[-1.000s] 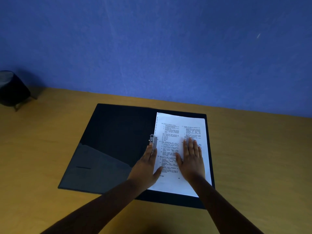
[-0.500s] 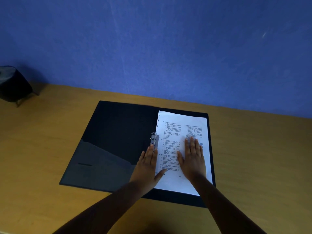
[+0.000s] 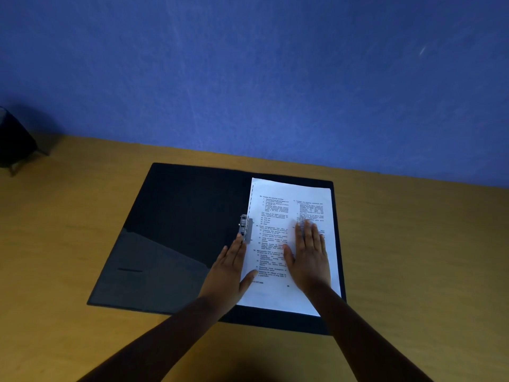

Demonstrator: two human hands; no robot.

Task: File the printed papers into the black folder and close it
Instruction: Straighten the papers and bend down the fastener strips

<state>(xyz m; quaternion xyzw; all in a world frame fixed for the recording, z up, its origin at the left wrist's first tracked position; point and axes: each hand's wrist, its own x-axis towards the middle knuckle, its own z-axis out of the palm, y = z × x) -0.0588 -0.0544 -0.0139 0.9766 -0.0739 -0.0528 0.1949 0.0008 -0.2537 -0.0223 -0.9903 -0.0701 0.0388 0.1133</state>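
Since a second ago the left hand (image 3: 230, 267) has drawn back a little along the inner edge of the printed papers (image 3: 292, 244), its fingertips now just touching the near end of the grey metal clip (image 3: 245, 228), while the right hand (image 3: 309, 257) has stayed flat on the page. There is one black folder (image 3: 181, 221), one stack of papers, one clip and two hands. The folder lies open on the wooden table (image 3: 413, 257), its spine running away from the person toward the blue wall (image 3: 248, 78); the papers sit on its right half with their long axis along the spine, top edge toward the wall, printed side up. Both hands are spread flat with fingers extended and close together, gripping nothing: the left rests on the folder with its thumb on the paper's edge, the right presses the sheet. A dark object (image 3: 13, 142) stands at the table's far left.
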